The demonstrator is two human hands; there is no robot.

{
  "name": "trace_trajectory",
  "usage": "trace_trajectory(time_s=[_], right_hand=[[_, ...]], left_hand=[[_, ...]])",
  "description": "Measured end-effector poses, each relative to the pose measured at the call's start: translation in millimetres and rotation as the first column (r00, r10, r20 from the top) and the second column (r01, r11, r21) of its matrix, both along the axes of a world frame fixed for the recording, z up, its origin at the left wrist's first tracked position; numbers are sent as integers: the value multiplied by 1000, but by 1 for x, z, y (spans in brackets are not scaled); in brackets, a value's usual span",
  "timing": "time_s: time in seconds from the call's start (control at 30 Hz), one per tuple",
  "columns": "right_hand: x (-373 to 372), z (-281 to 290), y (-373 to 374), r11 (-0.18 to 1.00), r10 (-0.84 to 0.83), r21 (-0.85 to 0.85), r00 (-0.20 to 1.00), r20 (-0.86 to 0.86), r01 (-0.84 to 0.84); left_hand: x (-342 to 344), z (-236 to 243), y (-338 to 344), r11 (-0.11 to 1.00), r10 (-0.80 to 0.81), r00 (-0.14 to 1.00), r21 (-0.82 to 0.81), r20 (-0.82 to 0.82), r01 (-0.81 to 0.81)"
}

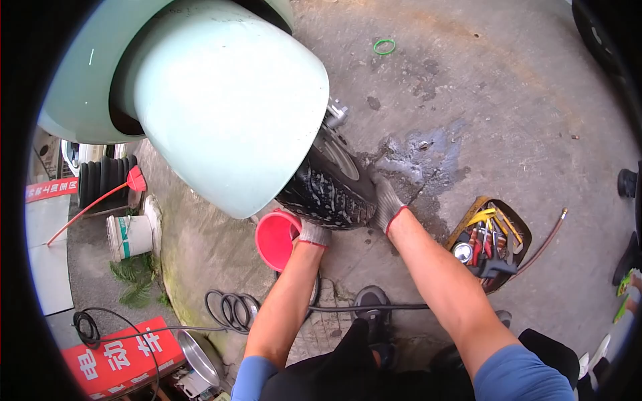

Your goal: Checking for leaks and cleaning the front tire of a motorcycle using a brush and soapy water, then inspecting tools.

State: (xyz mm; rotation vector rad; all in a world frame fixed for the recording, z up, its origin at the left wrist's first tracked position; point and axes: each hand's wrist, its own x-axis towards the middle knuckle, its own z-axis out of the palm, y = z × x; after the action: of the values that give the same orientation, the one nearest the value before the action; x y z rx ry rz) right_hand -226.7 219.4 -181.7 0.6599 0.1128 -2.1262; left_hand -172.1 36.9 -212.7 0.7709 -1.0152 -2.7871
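Note:
My right hand, in a grey knit glove with a red cuff, grips the right side of a black treaded tyre on a wheel with a metal rim. My left hand, gloved alike, is against the tyre's lower left, its fingers hidden behind it. A pale mint-green mudguard covers the upper part of the wheel. A red bucket stands just left of my left hand. At my right lies a tool box with pliers, yellow-handled tools and a round gauge.
Coiled black hose crosses the concrete at my feet. At left are stacked tyres, a white pail, a red broom, a red sign and a metal basin. Other people's shoes show at the right edge.

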Motion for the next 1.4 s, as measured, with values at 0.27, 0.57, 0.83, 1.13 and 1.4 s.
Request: trace_trajectory(time_s=[0.27, 0.57, 0.83, 1.13, 1.4], right_hand=[[-2, -5, -18, 922, -242, -317, 970, -23, 223], [37, 97, 14, 966, -185, -165, 978, 99, 200], [50, 149, 44, 999, -44, -17, 998, 48, 44], [92, 70, 83, 946, 279, 185, 959, -43, -267], [136, 54, 84, 856, 423, 357, 904, -70, -373]], left_hand=[[1, 15, 40, 992, 129, 969, -28, 211, -126], [-26, 128, 50, 992, -67, 992, -95, 105, 77], [-38, 160, 30, 958, -187, 981, -209, 53, 194], [33, 188, -14, -91, -146, 846, -859, 512, 504], [66, 135, -46, -681, 140, 346, -164, 928, 714]])
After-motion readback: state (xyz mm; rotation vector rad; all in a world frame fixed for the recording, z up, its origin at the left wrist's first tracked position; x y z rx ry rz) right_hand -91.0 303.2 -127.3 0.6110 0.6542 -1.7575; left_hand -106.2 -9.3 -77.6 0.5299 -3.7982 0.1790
